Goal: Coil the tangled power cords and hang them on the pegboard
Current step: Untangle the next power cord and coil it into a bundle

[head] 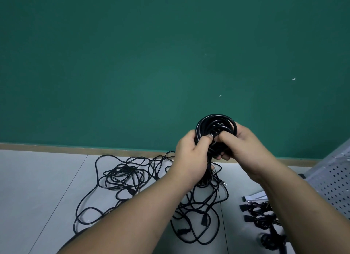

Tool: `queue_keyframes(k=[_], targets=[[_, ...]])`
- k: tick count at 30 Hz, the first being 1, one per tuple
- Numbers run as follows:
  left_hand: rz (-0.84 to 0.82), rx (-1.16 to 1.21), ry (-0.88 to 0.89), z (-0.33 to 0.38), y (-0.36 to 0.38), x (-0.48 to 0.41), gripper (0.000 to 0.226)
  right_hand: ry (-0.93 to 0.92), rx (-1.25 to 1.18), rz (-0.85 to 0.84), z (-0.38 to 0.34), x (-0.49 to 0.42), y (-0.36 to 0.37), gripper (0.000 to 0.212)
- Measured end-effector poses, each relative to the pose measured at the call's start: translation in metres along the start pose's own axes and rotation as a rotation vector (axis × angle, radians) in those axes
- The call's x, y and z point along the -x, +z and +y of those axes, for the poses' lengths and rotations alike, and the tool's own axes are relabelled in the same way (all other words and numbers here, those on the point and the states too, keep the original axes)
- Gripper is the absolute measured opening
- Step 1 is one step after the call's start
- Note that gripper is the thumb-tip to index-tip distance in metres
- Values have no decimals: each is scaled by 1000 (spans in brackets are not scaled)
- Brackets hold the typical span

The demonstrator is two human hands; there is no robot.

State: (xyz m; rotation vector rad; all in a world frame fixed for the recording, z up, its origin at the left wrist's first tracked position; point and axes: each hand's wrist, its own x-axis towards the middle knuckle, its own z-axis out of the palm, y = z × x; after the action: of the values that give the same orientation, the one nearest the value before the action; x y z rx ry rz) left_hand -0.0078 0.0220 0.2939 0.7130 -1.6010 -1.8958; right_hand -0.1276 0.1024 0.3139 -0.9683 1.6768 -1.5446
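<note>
**Coil in both hands, pegboard low to the right**

Both hands grip one coiled power cord (216, 123), raised in front of the green wall (151, 55). The left hand (191, 155) curls round the ring's left side, and the right hand (244, 145) clamps its right side, the thumbs pinching the wraps at the centre. The ring stands upright, facing the camera, and its loose tail drops straight down to a plug (224, 183) above the floor (37, 178). The tangled cords (128, 176) lie below and to the left. The perforated pegboard (333, 187) sits to the right and lower, nearer the right hand, so hanging likely means carrying the coil rightward and down. Small bundled cords (263, 216) lie just beside the board
</note>
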Motion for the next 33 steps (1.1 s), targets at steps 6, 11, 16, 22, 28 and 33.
queue_keyframes(k=[6, 11, 16, 22, 28, 33], targets=[[-36, 23, -44, -2, -1, -1, 22, 11, -48, -63, 4, -2, -8, 9], [-56, 2, -67, -4, -1, -2, 19, -12, -93, -43, 11, -1, -11, 16], [-36, -12, -36, -4, -1, -5, 11, -21, -79, 13, 14, 1, -10, 27], [-29, 43, -29, -4, 1, -3, 12, -26, -226, 81, 13, -1, -13, 56], [-104, 73, -46, 3, -4, -2, 17, -6, -281, 87, 12, -5, -15, 81], [-164, 42, -15, 4, -8, -2, 22, -50, -283, 95, 12, -7, -18, 85]])
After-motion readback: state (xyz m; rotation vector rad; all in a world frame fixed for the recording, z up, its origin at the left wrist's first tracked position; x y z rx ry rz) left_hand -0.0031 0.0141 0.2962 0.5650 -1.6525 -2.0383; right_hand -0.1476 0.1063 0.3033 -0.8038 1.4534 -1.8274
